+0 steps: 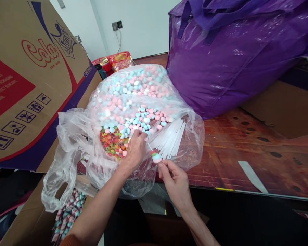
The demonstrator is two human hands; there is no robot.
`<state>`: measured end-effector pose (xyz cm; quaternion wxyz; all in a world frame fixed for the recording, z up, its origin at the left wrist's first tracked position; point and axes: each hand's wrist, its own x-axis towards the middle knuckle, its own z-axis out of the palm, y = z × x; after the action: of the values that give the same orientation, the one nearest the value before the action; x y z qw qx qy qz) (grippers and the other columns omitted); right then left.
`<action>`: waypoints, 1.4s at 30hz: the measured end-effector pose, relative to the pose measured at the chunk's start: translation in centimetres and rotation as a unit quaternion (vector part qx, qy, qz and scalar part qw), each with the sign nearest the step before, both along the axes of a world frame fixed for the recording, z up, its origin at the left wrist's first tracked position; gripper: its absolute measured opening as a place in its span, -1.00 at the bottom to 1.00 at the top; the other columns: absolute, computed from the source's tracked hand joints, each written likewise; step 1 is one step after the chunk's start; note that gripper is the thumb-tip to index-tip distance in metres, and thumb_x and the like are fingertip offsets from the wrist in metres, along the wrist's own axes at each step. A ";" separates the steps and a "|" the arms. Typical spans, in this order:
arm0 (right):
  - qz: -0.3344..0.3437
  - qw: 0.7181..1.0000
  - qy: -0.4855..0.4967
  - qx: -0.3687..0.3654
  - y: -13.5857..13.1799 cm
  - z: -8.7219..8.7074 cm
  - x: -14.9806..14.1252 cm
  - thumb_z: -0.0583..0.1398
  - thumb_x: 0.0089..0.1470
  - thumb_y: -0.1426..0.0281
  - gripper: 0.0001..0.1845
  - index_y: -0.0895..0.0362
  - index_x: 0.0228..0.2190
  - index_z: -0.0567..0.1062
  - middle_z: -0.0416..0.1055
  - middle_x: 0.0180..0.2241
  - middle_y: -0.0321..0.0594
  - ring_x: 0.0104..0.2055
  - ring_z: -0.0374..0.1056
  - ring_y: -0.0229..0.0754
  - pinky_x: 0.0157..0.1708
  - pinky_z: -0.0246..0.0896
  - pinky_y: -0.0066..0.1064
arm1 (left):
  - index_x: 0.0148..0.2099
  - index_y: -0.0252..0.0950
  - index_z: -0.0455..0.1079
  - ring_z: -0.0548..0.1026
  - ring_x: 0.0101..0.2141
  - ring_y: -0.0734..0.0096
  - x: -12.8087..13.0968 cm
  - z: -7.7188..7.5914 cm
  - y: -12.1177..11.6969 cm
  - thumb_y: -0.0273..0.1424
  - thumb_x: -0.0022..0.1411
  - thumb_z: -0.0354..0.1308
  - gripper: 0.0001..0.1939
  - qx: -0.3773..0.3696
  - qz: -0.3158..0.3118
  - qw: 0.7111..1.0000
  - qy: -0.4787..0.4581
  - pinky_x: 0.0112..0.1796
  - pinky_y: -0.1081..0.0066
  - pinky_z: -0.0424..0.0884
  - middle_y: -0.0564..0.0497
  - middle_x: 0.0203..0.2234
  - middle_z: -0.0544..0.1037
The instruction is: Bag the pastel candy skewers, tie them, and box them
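My right hand [176, 181] pinches a candy skewer [157, 158], a thin white stick threaded with gummy rings and a pale blue and pink marshmallow. My left hand [136, 148] reaches into the pile of pink, blue and white marshmallows [143, 119]. Its fingers are drawn together at the near edge of that pile; what they hold, if anything, is hidden. Just left of it lie many coloured gummy rings [113, 140]. A bundle of white sticks [170, 140] fans out to the right. All these rest on a clear plastic bag [192, 143].
A large printed carton [48, 78] stands at the left. Behind on the right bulges a purple bag [228, 61]. Wrapped candies [69, 213] fill a box below the table edge. A red packet [120, 61] lies at the back of the wooden table [220, 147].
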<state>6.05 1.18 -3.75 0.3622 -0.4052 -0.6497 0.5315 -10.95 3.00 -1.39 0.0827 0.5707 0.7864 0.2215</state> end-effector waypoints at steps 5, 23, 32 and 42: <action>-0.004 1.000 0.008 0.003 0.0 -0.4 -0.1 0.09 0.23 0.24 -0.68 0.13 -0.50 0.41 0.19 -0.63 -0.40 -0.57 0.13 -0.31 -0.53 0.06 -0.48 | -0.09 -0.26 0.44 0.45 -0.18 0.20 0.1 -0.9 0.8 -0.65 0.21 -0.05 -0.66 -0.011 0.001 1.000 0.010 -0.19 0.31 0.35 -0.12 -0.20 0.49; 0.024 0.996 -0.065 0.056 0.0 -0.5 -0.1 0.08 0.24 0.25 -0.68 0.14 -0.46 0.47 0.14 -0.63 -0.41 -0.59 0.08 -0.32 -0.55 -0.01 -0.48 | -0.17 -0.34 0.50 0.46 -0.40 0.46 -0.4 -1.1 -2.7 -0.49 0.04 0.21 -0.76 0.149 0.049 0.895 -0.417 -0.34 0.49 0.36 0.02 -0.38 0.56; -0.010 0.992 -0.094 0.089 -1.1 -0.3 -1.0 0.07 0.25 0.27 -0.69 0.13 -0.46 0.45 0.16 -0.66 -0.41 -0.63 0.09 -0.31 -0.58 -0.03 -0.46 | -0.14 -0.34 0.57 0.54 -0.33 0.35 0.5 -1.7 -3.7 -0.49 0.10 0.23 -0.75 0.156 0.106 0.906 -0.380 -0.25 0.40 0.44 -0.05 -0.30 0.63; 0.017 0.995 -0.081 0.060 -1.5 -0.4 -1.5 0.05 0.25 0.25 -0.66 0.10 -0.51 0.38 0.17 -0.67 -0.40 -0.63 0.11 -0.30 -0.61 -0.02 -0.47 | -0.02 -0.27 0.55 0.54 -0.27 0.36 2.9 -1.1 -6.1 -0.64 0.24 0.05 -0.63 0.196 0.056 0.970 -0.131 -0.23 0.39 0.46 -0.07 -0.26 0.59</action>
<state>4.53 -0.28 -4.16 0.3229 -0.4139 -0.7143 0.4628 -8.09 -3.10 -2.46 0.0587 0.4969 0.7407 0.4482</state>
